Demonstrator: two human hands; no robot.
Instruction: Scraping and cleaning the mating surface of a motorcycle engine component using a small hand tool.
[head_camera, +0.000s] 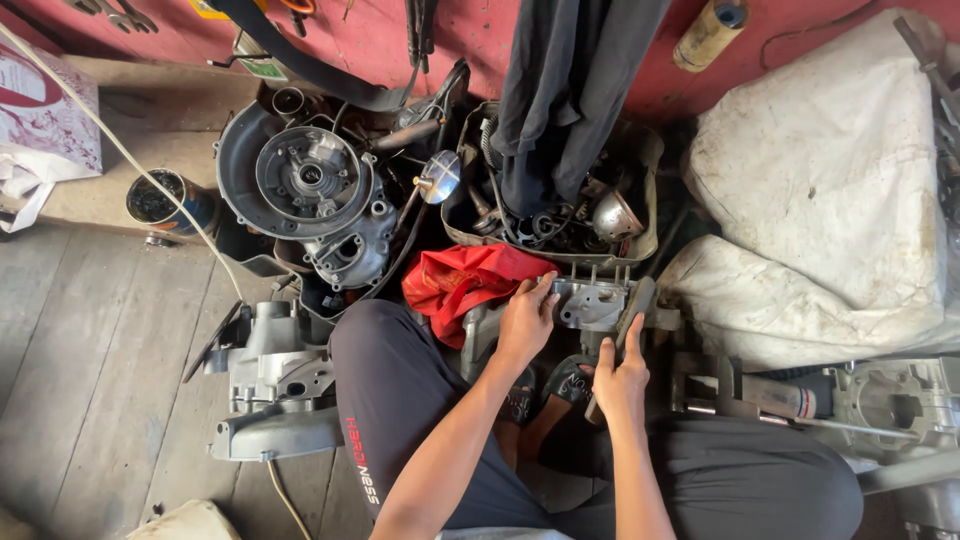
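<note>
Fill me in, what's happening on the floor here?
A person sits on the wooden floor among engine parts. The left hand rests on a grey metal engine casing between the knees, steadying it. The right hand grips a long dark tool laid against the casing's right side. A red cloth lies just left of it, a larger engine case beyond.

At frame centre an engine part (590, 300) lies on the floor (90, 350). A cloth (465, 280) lies just left of it, a tray of parts (560, 215) above, sacks (820, 190) to the right, engine casings (300, 200) at upper left.
</note>
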